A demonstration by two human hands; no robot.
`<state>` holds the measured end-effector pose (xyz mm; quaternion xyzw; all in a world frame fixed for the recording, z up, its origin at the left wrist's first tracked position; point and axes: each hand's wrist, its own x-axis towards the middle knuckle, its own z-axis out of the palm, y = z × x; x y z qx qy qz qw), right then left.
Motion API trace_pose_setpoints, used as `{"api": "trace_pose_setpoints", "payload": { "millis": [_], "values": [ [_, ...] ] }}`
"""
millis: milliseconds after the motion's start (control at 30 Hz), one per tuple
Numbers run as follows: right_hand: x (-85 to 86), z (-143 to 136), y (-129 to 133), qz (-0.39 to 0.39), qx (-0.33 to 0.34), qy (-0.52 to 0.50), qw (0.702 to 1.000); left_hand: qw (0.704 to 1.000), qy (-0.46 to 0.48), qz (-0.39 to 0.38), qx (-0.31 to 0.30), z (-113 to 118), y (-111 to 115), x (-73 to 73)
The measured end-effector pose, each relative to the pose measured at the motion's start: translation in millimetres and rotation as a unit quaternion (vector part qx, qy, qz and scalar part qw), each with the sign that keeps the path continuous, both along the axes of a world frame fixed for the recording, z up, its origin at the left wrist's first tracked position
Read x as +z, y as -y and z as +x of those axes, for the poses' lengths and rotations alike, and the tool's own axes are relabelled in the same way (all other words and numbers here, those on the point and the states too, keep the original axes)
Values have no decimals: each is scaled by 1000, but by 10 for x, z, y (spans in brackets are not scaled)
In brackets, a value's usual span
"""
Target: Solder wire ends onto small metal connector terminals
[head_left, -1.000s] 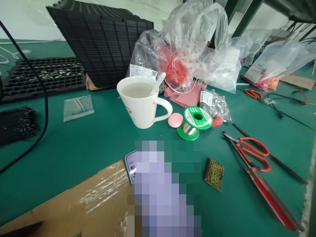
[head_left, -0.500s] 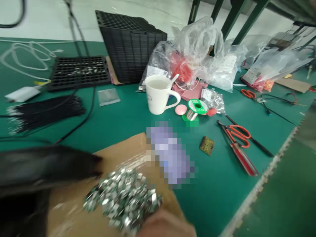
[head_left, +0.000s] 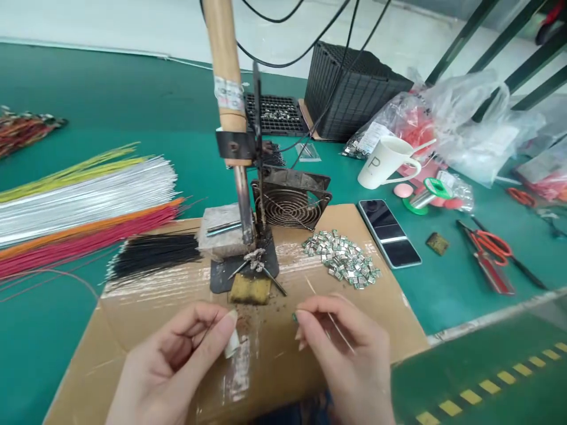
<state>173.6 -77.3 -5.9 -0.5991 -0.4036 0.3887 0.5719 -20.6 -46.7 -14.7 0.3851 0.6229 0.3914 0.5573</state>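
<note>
Pinching a small PCB (head_left: 295, 317) in my R hand (head_left: 348, 354), thumb & index closed on it, prob. so an edge stays exposed. A thin strand (head_left: 311, 286) also runs thru those fingers, far end pointing to 11 o'clock; solder or wire, can't tell. My L hand (head_left: 177, 360) has thumb & index tips shut together; maybe on the red wire (head_left: 95, 289) that runs in from 10 o'clock, but can't tell. A white bit (head_left: 232, 343) shows at the tips, held or just behind, unclear.

Clock centre = gap btwn my hands. Iron (head_left: 244, 198) stands at 12, tip down in its stand, prob. so both hands stay free. Sponge (head_left: 250, 289) sits just below the tip, prob. for wiping it. Fan (head_left: 290, 203) is behind at 12–1, presumably vs. fumes. Loose PCB pile (head_left: 341, 257) lies at 2, likely for quick R-hand pickup; black wires (head_left: 155, 257) at 10, L side, ditto. Cardboard (head_left: 407, 333) under it all prob. saves the bench (head_left: 146, 112). Phone (head_left: 390, 233) at 2, beyond the pile, partly over the cardboard's edge.
</note>
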Motion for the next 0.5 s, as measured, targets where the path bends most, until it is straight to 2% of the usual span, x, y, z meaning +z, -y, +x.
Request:
{"api": "trace_pose_setpoints", "payload": {
  "millis": [133, 267, 500],
  "values": [
    [28, -187, -67, -10, 32, -44, 998, 999, -10, -7, -33, -44, 59, -83],
    [49, -255, -142, -28, 64, -68, 995, 998, -10, -1, -59, -35, 36, -129],
    [59, -246, -242, -28, 76, -35, 996, 999, -4, 4, -52, -48, 25, -87]
  ]
}}
